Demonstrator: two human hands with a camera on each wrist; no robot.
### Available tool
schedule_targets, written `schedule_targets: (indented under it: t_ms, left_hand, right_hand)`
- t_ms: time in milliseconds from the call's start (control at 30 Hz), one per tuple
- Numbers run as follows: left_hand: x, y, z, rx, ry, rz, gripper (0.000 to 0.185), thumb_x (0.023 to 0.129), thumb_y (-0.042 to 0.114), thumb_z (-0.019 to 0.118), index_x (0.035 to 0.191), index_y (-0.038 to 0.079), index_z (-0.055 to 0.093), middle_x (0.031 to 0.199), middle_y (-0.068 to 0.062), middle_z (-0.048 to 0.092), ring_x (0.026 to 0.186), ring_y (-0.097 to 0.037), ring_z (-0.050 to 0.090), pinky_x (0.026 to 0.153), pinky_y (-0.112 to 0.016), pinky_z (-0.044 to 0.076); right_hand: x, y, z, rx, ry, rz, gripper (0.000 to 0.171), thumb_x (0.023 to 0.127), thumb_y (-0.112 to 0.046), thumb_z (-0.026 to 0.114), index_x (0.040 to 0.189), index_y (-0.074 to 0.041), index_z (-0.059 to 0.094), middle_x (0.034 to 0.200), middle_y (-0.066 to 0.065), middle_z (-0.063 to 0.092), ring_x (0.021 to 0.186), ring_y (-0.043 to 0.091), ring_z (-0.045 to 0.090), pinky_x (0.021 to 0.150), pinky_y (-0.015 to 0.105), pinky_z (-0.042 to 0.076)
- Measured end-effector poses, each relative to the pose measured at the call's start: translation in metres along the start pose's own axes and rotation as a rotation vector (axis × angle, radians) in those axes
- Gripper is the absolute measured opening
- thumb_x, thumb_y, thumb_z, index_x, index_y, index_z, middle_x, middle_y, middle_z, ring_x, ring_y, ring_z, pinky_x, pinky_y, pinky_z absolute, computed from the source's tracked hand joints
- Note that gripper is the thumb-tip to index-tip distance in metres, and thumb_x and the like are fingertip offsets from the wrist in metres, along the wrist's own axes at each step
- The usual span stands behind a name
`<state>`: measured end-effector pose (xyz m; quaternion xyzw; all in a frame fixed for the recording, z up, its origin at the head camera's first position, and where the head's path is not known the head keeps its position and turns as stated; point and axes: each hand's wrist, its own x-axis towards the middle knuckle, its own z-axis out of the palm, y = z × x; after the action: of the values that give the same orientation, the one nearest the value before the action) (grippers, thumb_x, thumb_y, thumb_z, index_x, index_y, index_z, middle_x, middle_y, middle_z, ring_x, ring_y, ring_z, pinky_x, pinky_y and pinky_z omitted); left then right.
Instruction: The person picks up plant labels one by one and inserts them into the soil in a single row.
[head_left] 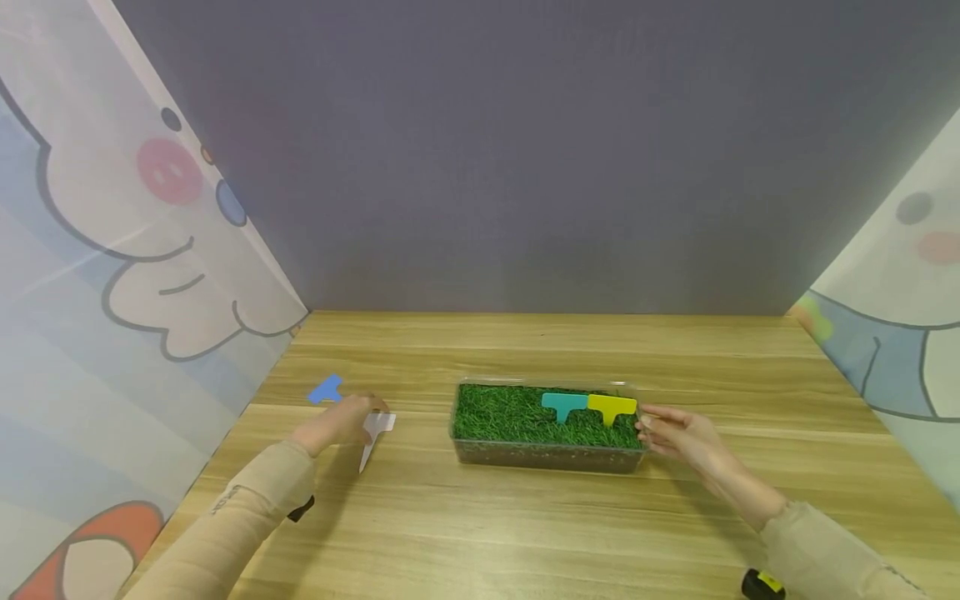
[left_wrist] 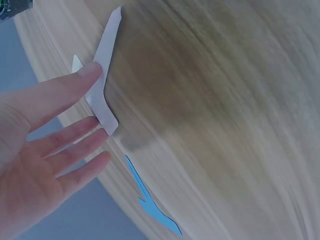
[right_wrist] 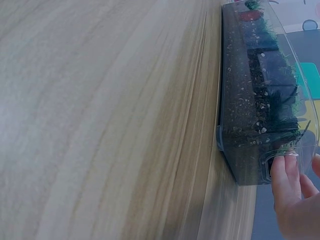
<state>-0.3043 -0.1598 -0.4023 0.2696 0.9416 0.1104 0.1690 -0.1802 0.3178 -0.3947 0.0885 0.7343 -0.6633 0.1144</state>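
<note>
Your left fingers lie straight and spread, grasping nothing: the thumb tip and a fingertip only touch the edge of the white plant label, which lies flat on the wooden table. The blue plant label lies just beyond those fingers, near the white one but apart from it.

Your right hand has its fingers loosely extended, and one fingertip presses against the end wall of the clear planter box; nothing is clenched in it. Inside the box, close to those fingertips, the yellow plant label stands upright in the green grass, and the teal plant label stands just beside it, farther from your fingers.
</note>
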Motion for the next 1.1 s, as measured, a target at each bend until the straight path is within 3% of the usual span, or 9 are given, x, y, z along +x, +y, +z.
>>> schedule_targets:
  t_ms: [267, 567, 900, 1100]
  left_hand:
    - [0.01, -0.001, -0.003, -0.007, -0.051, -0.014, 0.047, 0.062, -0.003, 0.074, 0.106, -0.001, 0.057, 0.105, -0.019, 0.054, 0.099, -0.037, 0.05, 0.081, -0.047, 0.046]
    - [0.017, 0.004, -0.01, -0.016, -0.155, -0.088, 0.047, 0.06, -0.002, 0.076, 0.099, 0.005, 0.052, 0.103, -0.012, 0.052, 0.095, -0.03, 0.05, 0.079, -0.046, 0.047]
    - [0.019, 0.003, -0.012, 0.022, -0.137, -0.076, 0.042, 0.058, 0.002, 0.079, 0.089, 0.003, 0.052, 0.088, -0.007, 0.051, 0.078, -0.021, 0.049, 0.07, -0.036, 0.048]
    - [0.018, 0.002, -0.011, 0.034, -0.12, -0.088, 0.04, 0.058, 0.003, 0.08, 0.088, 0.003, 0.053, 0.086, -0.006, 0.052, 0.076, -0.021, 0.05, 0.067, -0.035, 0.048]
  right_hand:
    - [0.0, 0.001, -0.001, 0.007, 0.024, 0.013, 0.06, 0.087, -0.021, 0.056, 0.132, 0.009, 0.028, 0.112, 0.014, 0.058, 0.087, 0.006, 0.06, 0.079, 0.024, 0.048]
    - [0.0, 0.001, 0.0, 0.006, 0.019, 0.012, 0.06, 0.087, -0.021, 0.056, 0.132, 0.008, 0.029, 0.111, 0.013, 0.058, 0.087, 0.006, 0.06, 0.08, 0.024, 0.048]
    - [0.001, 0.001, 0.0, 0.002, 0.028, 0.016, 0.059, 0.088, -0.02, 0.055, 0.132, 0.008, 0.029, 0.111, 0.014, 0.058, 0.086, 0.006, 0.06, 0.079, 0.023, 0.048]
    - [0.0, 0.002, 0.0, 0.004, 0.024, 0.009, 0.058, 0.088, -0.018, 0.055, 0.131, 0.009, 0.029, 0.11, 0.013, 0.059, 0.086, 0.006, 0.06, 0.079, 0.023, 0.048]
